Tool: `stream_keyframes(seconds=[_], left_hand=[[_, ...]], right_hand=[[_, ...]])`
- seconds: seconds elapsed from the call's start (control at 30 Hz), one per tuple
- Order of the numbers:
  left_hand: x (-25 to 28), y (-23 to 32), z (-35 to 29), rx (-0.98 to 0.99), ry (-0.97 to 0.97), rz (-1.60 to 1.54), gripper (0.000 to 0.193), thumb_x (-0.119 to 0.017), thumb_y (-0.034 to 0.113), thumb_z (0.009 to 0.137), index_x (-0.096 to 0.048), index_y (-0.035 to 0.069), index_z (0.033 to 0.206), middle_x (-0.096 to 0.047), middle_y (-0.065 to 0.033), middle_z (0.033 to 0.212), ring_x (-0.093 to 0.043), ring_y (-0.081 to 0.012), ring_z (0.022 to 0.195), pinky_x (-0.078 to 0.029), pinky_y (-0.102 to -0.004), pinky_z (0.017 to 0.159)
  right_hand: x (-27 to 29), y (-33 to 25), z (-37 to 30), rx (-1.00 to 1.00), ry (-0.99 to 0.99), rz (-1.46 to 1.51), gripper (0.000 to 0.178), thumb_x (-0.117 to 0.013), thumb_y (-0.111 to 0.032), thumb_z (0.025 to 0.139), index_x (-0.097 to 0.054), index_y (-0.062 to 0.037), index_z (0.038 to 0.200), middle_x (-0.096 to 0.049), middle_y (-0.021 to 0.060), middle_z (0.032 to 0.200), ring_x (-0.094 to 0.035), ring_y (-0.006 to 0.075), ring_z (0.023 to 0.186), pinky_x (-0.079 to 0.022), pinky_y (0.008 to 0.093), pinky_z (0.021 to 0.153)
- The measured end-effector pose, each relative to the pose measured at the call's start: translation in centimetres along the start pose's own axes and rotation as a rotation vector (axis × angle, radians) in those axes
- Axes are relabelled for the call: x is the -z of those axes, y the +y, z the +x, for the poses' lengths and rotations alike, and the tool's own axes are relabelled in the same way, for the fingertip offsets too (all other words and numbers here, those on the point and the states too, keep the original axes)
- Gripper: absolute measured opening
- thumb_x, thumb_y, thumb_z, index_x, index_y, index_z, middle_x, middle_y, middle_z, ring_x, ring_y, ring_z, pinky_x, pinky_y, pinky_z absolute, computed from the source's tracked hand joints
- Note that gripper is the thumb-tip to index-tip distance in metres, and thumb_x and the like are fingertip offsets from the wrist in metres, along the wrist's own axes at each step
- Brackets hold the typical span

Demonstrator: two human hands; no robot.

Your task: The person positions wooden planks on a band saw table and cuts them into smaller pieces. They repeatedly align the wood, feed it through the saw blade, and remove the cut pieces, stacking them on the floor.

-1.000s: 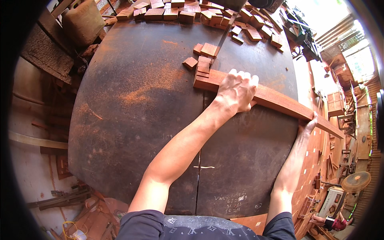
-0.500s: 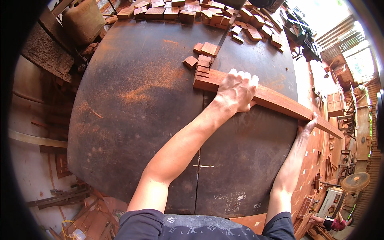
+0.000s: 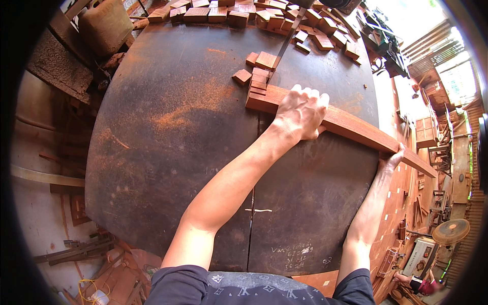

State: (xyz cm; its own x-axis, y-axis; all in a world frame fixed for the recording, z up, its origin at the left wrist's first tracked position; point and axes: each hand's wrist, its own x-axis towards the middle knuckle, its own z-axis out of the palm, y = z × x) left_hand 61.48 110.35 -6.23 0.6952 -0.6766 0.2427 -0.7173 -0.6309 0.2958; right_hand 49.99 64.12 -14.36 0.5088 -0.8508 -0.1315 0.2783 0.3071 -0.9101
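A long reddish wooden beam lies at a slant across the dark saw table, its right part reaching past the table's edge. Several saw cuts mark its left end, close to the upright band saw blade. My left hand is closed over the beam a little to the right of the blade, knuckles up. Farther right, my right hand grips the beam near the table edge, thumb on top and fingers hidden beneath. Small cut wood blocks lie beside the blade, one loose block to their left.
Many cut blocks are heaped along the table's far edge. Orange sawdust is strewn over the left half. A slot runs toward me. A plastic jerrycan stands at far left; a fan and another person are at lower right.
The beam and my left hand have shifted very slightly away from me, toward the blade. My right hand keeps about the same place. The other person has moved a little.
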Motion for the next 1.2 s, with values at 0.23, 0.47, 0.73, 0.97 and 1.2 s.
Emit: stream_keyframes(seconds=[0.23,0.47,0.73,0.97,1.2], left_hand=[[0.2,0.0,-0.1,0.010,-0.003,0.020,0.054,-0.087,0.046,0.084,-0.067,0.005,0.115,-0.075,-0.0139,0.107,-0.073,-0.0292,0.106,-0.052,-0.0416,0.097],[0.6,0.3,-0.3,0.013,-0.038,-0.002,0.055,-0.086,0.045,0.085,-0.067,0.005,0.116,-0.075,-0.0144,0.107,-0.074,-0.0293,0.106,-0.053,-0.0418,0.097],[0.5,0.0,-0.3,-0.002,-0.025,0.011,0.054,-0.086,0.045,0.085,-0.068,0.005,0.115,-0.075,-0.0142,0.107,-0.074,-0.0294,0.106,-0.053,-0.0419,0.097],[0.5,0.1,-0.4,0.005,-0.027,-0.003,0.053,-0.087,0.043,0.084,-0.067,0.004,0.115,-0.075,-0.0145,0.107,-0.074,-0.0297,0.105,-0.053,-0.0421,0.097],[0.6,0.0,-0.4,0.001,-0.018,-0.008,0.052,-0.086,0.042,0.084,-0.067,0.005,0.115,-0.075,-0.0144,0.108,-0.074,-0.0293,0.106,-0.053,-0.0421,0.097]], right_hand=[[-1.7,0.1,-1.8,-0.010,-0.031,-0.015,0.067,-0.046,-0.046,0.094,-0.053,-0.0031,0.145,-0.061,0.0185,0.142,-0.063,0.0337,0.129,-0.054,0.0491,0.107],[-2.6,-0.5,-2.5,-0.005,-0.042,-0.055,0.076,-0.042,-0.047,0.092,-0.047,-0.0004,0.152,-0.056,0.0214,0.151,-0.058,0.0357,0.137,-0.049,0.0497,0.115],[-4.5,-0.6,-4.4,0.023,-0.075,-0.119,0.086,-0.036,-0.048,0.090,-0.042,0.0026,0.160,-0.050,0.0247,0.161,-0.054,0.0379,0.145,-0.044,0.0505,0.124],[-5.2,-0.7,-5.0,0.002,-0.070,-0.115,0.087,-0.037,-0.048,0.091,-0.041,0.0031,0.161,-0.050,0.0247,0.161,-0.053,0.0387,0.146,-0.044,0.0510,0.124],[-4.6,-0.8,-4.3,0.003,-0.102,-0.099,0.086,-0.037,-0.047,0.091,-0.040,0.0019,0.161,-0.051,0.0243,0.160,-0.055,0.0382,0.144,-0.046,0.0513,0.122]])
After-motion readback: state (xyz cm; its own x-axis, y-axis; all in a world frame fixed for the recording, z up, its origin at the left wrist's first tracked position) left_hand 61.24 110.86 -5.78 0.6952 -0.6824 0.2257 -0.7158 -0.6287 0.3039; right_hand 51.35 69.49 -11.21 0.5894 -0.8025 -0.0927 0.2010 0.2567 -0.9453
